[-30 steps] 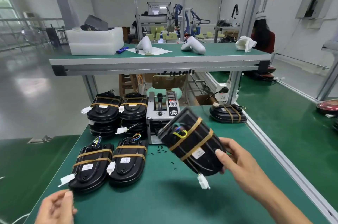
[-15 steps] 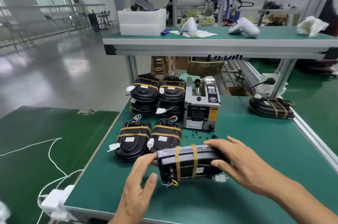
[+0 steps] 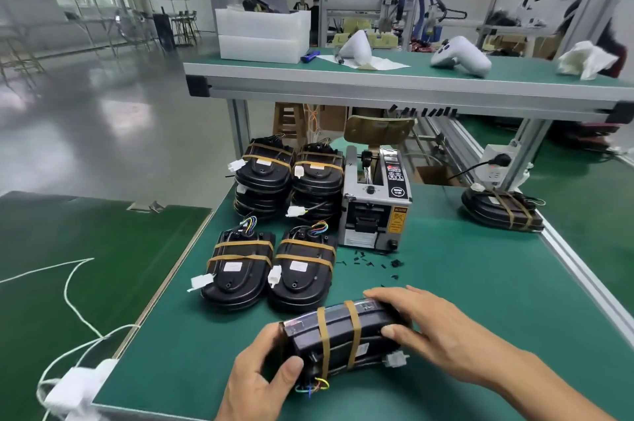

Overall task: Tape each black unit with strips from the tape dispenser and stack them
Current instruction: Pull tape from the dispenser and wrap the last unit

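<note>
Now gripped more firmly than half a second ago, with left hand (image 3: 260,383) closed around near-left end of unit (image 3: 343,334) instead of merely reaching for it. Resting on edge on green table (image 3: 480,300), just in front of two flat taped units (image 3: 271,269), with two tape bands around its middle. Right hand (image 3: 429,328) draped over top right end, fingers curled over far side, thumb pressed on near face. Both hands grasping unit. Taping apparently finished; stacking step in hand. Next move likely calls for laying it flat onto a unit ahead. Dispenser (image 3: 375,204) well behind, untouched.
</note>
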The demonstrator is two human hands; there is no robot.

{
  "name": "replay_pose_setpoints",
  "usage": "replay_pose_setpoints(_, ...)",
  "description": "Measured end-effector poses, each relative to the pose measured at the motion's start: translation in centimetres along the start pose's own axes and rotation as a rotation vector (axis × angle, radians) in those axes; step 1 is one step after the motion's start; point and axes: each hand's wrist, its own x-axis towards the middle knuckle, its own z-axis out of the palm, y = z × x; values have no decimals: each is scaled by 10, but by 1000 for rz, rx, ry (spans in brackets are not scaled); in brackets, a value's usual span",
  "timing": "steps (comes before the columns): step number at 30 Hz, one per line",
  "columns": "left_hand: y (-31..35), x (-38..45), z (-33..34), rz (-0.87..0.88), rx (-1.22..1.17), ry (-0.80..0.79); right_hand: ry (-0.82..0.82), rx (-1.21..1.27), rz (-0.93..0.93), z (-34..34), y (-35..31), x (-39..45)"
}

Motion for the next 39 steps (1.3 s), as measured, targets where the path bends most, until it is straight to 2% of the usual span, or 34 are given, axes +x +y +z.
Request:
replay_pose_setpoints(3,2,0,0,-21,-31,0,-59,-7,36,-15,-5,1)
replay_pose_setpoints(5,3,1,0,-26,-50,-1,-6,110,96,-27,-7,9)
replay_pose_setpoints(8,4,1,0,-35,-85,-6,349,422,258,-36,-3,44)
replay_pose_setpoints(10,5,1,0,-41,-81,-16,551,684,457,-34,5,77)
replay_pose_setpoints(13,9,3,-1,-52,-64,-6,682,1005,731,-28,10,120)
replay_pose_setpoints(17,8,2,-1,-55,-35,9,815,1179,933,-20,11,149)
replay_pose_setpoints(25,-3,3,-2,-76,3,-1,982,1332,1030,-10,13,170)
replay_pose_setpoints(34,-11,0,-1,-88,-21,-20,1034,1483,1085,-8,12,186)
replay_pose_setpoints(39,-15,1,-1,-78,-12,-19,1055,1477,1108,-8,11,188)
